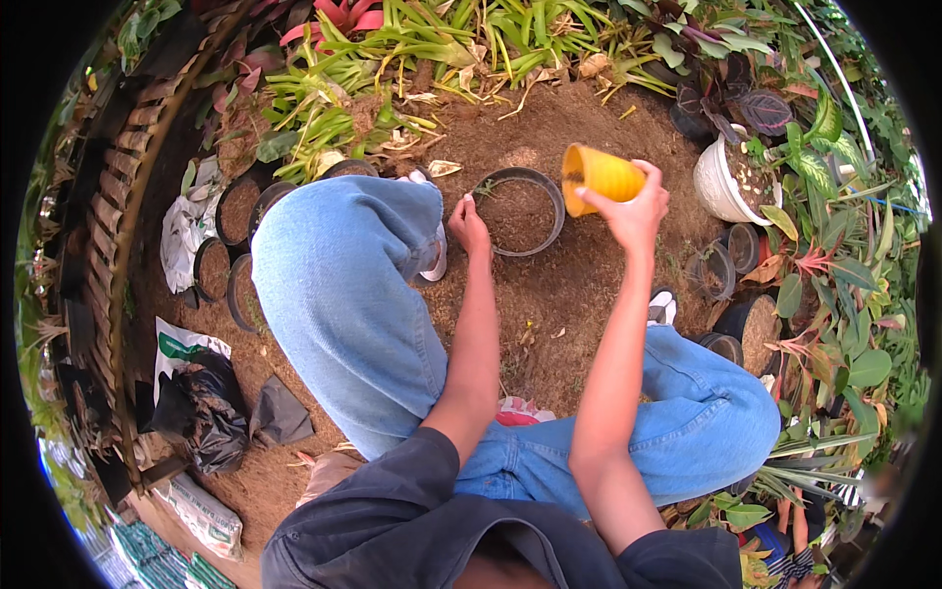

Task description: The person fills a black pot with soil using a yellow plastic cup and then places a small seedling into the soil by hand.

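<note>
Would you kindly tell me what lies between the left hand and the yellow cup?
In the head view, a black pot of soil lies between the left hand and yellow cup.

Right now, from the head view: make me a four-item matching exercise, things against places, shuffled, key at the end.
Things
1. Yellow cup
2. Round black pot
3. White pot
4. Black plastic bag

Places
A. Lower left of the picture
B. Held in the right hand
C. Beside the leafy plants, right side of the picture
D. Between the two hands, next to the left hand

Pairs: 1-B, 2-D, 3-C, 4-A
</note>
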The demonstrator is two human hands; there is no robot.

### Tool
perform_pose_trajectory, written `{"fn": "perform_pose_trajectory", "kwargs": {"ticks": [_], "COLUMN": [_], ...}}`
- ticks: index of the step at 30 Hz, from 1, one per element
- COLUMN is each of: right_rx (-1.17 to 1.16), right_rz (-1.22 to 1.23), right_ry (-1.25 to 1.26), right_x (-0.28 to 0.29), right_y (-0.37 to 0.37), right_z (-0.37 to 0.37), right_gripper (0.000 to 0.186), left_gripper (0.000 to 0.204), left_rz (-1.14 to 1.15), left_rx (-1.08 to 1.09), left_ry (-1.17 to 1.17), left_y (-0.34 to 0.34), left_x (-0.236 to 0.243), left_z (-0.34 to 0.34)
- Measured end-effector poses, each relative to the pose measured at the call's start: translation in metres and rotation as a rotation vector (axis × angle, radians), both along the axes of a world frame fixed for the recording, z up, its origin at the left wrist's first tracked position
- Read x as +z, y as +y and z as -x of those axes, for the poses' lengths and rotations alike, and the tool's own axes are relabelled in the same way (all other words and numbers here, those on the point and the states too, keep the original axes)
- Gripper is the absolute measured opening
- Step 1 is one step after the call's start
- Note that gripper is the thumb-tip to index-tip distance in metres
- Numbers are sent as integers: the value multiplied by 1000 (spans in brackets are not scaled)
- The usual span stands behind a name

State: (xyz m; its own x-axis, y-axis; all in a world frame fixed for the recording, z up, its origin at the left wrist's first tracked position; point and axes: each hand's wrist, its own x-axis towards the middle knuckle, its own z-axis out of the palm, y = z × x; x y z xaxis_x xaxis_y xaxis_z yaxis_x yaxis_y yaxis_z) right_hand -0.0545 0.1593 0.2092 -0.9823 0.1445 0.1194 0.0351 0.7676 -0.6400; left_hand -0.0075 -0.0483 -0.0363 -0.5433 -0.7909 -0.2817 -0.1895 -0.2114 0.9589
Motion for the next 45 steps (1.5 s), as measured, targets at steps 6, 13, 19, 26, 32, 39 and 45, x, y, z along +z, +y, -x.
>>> {"fn": "perform_pose_trajectory", "kwargs": {"ticks": [6,13,19,26,32,39,45], "right_rx": [-434,-551,-650,-596,-653,-490,-188], "right_rz": [115,-80,72,120,660,1138,911], "right_ry": [-103,-465,-478,-519,-499,-504,-375], "right_x": [-43,-157,-190,-184,-175,-146,-90], "right_y": [95,121,69,76,130,142,100], "right_z": [13,-31,-52,-50,-43,-36,-12], "right_gripper": [102,100,102,101,95,81,91], "left_gripper": [34,35,36,35,34,34,33], "left_rz": [94,143,114,112,36,-5,-67], "left_rx": [48,-3,35,23,36,49,43], "left_ry": [85,105,136,146,197,213,183], "left_y": [19,30,27,26,29,30,21], "left_x": [16,21,16,11,13,15,13], "left_z": [-2,0,3,3,3,3,0]}}
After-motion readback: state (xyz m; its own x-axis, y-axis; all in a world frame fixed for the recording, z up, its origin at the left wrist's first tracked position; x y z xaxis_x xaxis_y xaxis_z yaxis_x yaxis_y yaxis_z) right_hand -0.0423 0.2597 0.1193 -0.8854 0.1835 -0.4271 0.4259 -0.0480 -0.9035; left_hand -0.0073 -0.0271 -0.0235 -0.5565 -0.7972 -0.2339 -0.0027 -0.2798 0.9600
